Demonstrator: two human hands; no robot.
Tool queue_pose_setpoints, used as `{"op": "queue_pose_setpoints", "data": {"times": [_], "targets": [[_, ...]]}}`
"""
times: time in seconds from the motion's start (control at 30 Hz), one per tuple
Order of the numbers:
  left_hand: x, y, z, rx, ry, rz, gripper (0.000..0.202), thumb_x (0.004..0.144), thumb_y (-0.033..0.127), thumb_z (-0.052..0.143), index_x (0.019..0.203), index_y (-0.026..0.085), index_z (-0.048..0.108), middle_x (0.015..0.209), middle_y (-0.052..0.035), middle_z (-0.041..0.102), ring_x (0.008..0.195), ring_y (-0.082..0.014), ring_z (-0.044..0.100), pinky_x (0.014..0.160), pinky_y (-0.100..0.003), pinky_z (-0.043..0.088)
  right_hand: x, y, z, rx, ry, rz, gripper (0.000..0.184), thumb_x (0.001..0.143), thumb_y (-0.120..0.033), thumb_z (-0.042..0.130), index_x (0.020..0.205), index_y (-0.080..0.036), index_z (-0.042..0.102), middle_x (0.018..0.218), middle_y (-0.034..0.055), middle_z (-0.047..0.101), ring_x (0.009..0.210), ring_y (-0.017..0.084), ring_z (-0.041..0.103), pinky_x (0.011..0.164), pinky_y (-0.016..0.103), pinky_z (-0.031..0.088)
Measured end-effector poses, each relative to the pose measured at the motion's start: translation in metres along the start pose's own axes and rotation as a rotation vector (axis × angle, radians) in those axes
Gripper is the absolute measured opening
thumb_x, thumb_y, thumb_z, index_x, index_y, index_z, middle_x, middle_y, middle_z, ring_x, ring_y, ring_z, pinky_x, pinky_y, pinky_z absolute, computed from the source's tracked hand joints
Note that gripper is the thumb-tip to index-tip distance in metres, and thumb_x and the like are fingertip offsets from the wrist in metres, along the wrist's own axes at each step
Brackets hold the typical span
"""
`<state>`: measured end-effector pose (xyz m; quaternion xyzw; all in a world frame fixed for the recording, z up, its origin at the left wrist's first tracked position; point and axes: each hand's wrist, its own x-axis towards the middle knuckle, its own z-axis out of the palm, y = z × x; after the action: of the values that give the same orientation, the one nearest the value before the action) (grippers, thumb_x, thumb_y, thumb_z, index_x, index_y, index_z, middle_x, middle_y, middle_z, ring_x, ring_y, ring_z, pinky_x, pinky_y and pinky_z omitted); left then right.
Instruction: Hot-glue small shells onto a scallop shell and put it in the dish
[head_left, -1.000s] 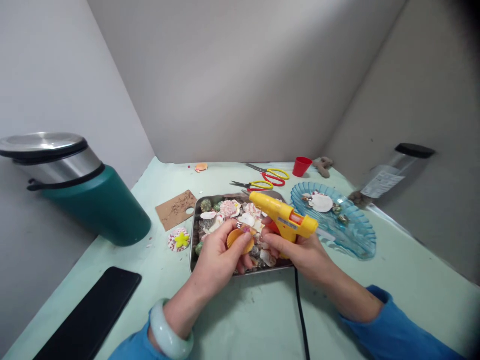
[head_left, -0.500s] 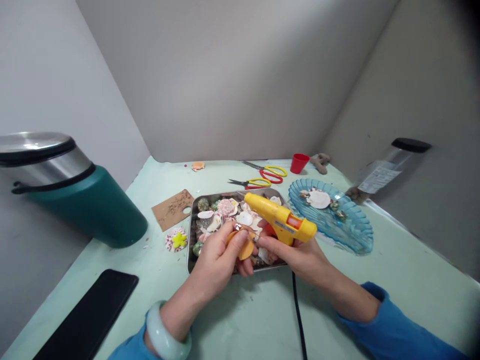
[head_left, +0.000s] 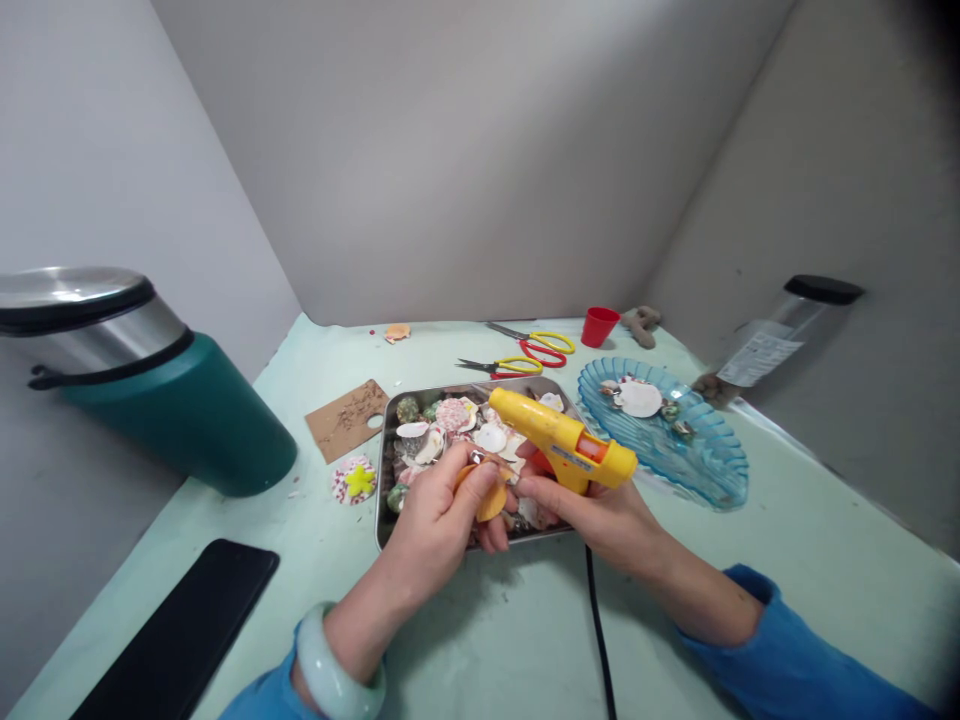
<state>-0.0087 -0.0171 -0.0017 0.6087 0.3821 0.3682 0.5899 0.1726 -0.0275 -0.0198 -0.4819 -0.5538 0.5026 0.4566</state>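
orange shell [head_left: 487, 492]: small, flat, fan-shaped, pinched in the fingers of the left hand [head_left: 439, 515], held tilted above the near edge of the metal tray. yellow glue gun [head_left: 562, 438]: plastic body, orange window on its side, gripped by the right hand [head_left: 600, 510], nozzle pointing left and resting at the shell's upper edge; black cord [head_left: 600, 640] trailing toward the viewer.

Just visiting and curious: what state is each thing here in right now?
left hand: pinching orange shell
right hand: gripping glue gun
metal tray: full of shells
blue dish: holds a few shells
scissors: lying shut
red cup: upright
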Motion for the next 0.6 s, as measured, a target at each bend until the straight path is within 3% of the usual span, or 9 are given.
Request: {"op": "queue_pose_setpoints", "data": {"times": [0.2, 0.43, 0.6], "targets": [[-0.0008, -0.0017, 0.0002, 0.006, 0.001, 0.001, 0.027, 0.094, 0.044, 0.043, 0.082, 0.020, 0.046, 0.054, 0.0013, 0.062, 0.047, -0.0134, 0.057, 0.050, -0.025, 0.047, -0.0003, 0.0042, -0.0004, 0.033, -0.011, 0.024, 0.029, 0.080, -0.041, 0.072, 0.099, -0.022, 0.065, 0.070, -0.0037, 0.059, 0.057, 0.009, 0.048, 0.054, 0.024, 0.043], [-0.0005, -0.0019, -0.0009, 0.019, -0.007, -0.004, 0.028, 0.094, 0.045, 0.043, 0.081, 0.020, 0.047, 0.053, 0.0019, 0.061, 0.047, -0.0131, 0.056, 0.051, -0.024, 0.046, -0.0023, -0.0008, 0.0005, -0.020, 0.029, 0.032, 0.025, 0.075, -0.039, 0.074, 0.094, -0.022, 0.070, 0.079, -0.0004, 0.067, 0.070, 0.014, 0.060, 0.064, 0.027, 0.050], [-0.0004, -0.0022, -0.0008, 0.031, -0.010, 0.004, 0.029, 0.095, 0.045, 0.043, 0.080, 0.020, 0.046, 0.052, 0.0026, 0.060, 0.047, -0.0126, 0.056, 0.053, -0.025, 0.046, -0.0025, 0.0019, -0.0005, -0.029, 0.014, 0.019, 0.022, 0.078, -0.038, 0.073, 0.093, -0.023, 0.070, 0.077, -0.0021, 0.065, 0.064, 0.012, 0.056, 0.060, 0.025, 0.048]]}}
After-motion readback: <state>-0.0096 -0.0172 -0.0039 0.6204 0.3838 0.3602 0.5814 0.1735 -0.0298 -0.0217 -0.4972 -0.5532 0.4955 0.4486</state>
